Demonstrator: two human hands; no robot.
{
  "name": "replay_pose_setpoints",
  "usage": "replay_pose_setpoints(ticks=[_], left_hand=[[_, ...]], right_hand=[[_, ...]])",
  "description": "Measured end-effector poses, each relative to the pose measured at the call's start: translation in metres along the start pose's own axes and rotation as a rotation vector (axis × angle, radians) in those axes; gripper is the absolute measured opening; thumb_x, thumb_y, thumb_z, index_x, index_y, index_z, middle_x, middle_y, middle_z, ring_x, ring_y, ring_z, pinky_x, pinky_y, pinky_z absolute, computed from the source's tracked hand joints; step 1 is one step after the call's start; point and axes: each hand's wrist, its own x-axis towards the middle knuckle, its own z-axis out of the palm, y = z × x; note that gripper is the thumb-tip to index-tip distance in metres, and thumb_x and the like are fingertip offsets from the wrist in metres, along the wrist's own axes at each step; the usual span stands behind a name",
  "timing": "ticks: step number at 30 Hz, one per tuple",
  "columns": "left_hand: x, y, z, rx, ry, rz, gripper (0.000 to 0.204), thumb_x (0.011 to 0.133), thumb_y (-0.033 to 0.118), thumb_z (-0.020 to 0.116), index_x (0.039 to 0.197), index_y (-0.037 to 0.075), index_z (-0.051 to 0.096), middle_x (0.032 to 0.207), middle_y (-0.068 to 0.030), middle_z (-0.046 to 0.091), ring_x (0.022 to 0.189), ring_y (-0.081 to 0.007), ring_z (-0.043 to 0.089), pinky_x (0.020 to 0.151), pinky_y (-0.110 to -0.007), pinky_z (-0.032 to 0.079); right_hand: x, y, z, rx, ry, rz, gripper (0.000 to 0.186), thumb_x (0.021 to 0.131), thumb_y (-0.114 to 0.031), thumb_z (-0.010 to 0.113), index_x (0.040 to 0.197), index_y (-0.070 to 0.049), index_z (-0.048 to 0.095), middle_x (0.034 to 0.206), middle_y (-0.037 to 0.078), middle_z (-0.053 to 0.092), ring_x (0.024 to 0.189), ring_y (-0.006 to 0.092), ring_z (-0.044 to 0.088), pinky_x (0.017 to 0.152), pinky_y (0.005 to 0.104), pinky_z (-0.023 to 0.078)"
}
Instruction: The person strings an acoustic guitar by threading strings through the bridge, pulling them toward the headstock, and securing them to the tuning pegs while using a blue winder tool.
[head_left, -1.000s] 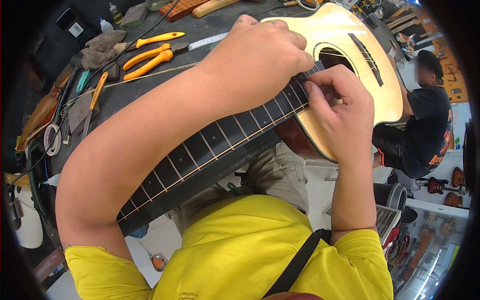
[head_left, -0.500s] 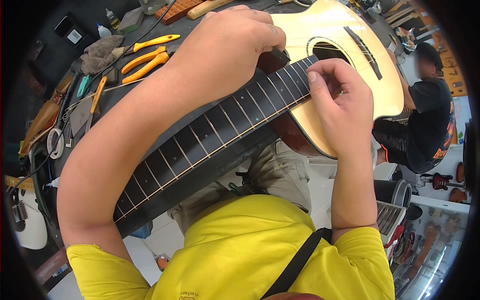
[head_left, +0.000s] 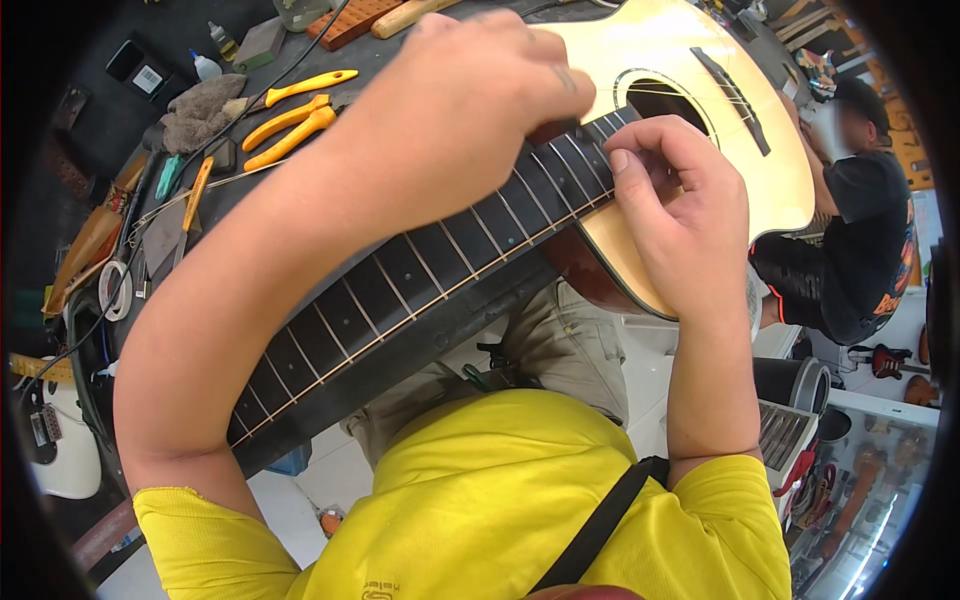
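An acoustic guitar [head_left: 775,195] with a pale top lies across the bench, its dark fretboard [head_left: 395,275] running toward the lower left. Above the upper frets, my left hand [head_left: 490,105] is closed around a dark, block-shaped thing [head_left: 553,131], mostly hidden under the fingers. My right hand [head_left: 690,215] rests by the fretboard's body end, thumb and curled fingers close together at its near edge; whatever they pinch is hidden. Thin strings cross the sound hole [head_left: 665,103] to the dark bridge [head_left: 730,100].
Yellow-handled pliers [head_left: 290,132], a yellow-handled tool [head_left: 312,86], a yellow knife [head_left: 198,193], a grey cloth [head_left: 200,112] and a tape roll [head_left: 115,290] lie on the bench at left. A co-worker in black [head_left: 865,230] sits at the right. A black cable [head_left: 262,105] crosses the bench.
My left hand has moved slightly right along the fretboard with the dark block. My right hand has barely shifted. The co-worker's arm has risen toward the head.
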Motion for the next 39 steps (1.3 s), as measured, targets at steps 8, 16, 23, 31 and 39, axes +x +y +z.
replay_pose_setpoints(ticks=[8,16,23,31,39], left_hand=[[-0.020,0.004,-0.002,-0.229,0.031,-0.184,0.024,0.091,-0.005,0.071,0.110,0.007,0.078,0.104,-0.0059,0.073,0.104,-0.0316,0.068,0.091,-0.042,0.052],[-0.030,0.010,0.004,-0.020,0.008,-0.085,0.026,0.090,-0.004,0.070,0.109,0.011,0.079,0.109,-0.0036,0.073,0.112,-0.0285,0.067,0.097,-0.043,0.047],[-0.031,0.009,0.006,-0.032,0.033,-0.066,0.025,0.089,-0.004,0.070,0.107,0.010,0.079,0.108,-0.0039,0.073,0.109,-0.0277,0.067,0.095,-0.043,0.047],[-0.031,0.008,0.003,0.003,0.024,-0.033,0.025,0.088,-0.003,0.069,0.105,0.010,0.081,0.109,-0.0028,0.075,0.109,-0.0265,0.067,0.091,-0.042,0.045],[-0.029,0.008,0.004,0.007,0.014,-0.015,0.025,0.085,-0.003,0.071,0.105,0.010,0.080,0.113,-0.0028,0.077,0.112,-0.0258,0.068,0.090,-0.043,0.045]], right_hand=[[-0.001,0.000,0.001,-0.003,-0.034,-0.042,0.008,0.091,-0.006,0.075,0.098,-0.001,0.073,0.085,0.009,0.068,0.078,0.0241,0.066,0.072,0.0355,0.053],[0.001,-0.009,0.003,0.001,-0.157,-0.253,0.021,0.086,-0.008,0.080,0.105,-0.003,0.074,0.088,0.010,0.068,0.081,0.0282,0.067,0.075,0.0386,0.054],[0.000,-0.008,0.008,-0.076,-0.149,-0.247,0.020,0.087,-0.008,0.082,0.104,-0.003,0.074,0.088,0.010,0.070,0.082,0.0294,0.068,0.076,0.0406,0.055],[0.001,-0.009,0.011,-0.094,-0.150,-0.270,0.014,0.087,-0.003,0.081,0.098,-0.003,0.072,0.087,0.010,0.069,0.081,0.0300,0.068,0.074,0.0404,0.054],[0.002,-0.009,0.013,-0.125,-0.162,-0.297,0.015,0.086,-0.001,0.081,0.094,-0.004,0.069,0.086,0.010,0.066,0.080,0.0334,0.066,0.072,0.0417,0.052]])
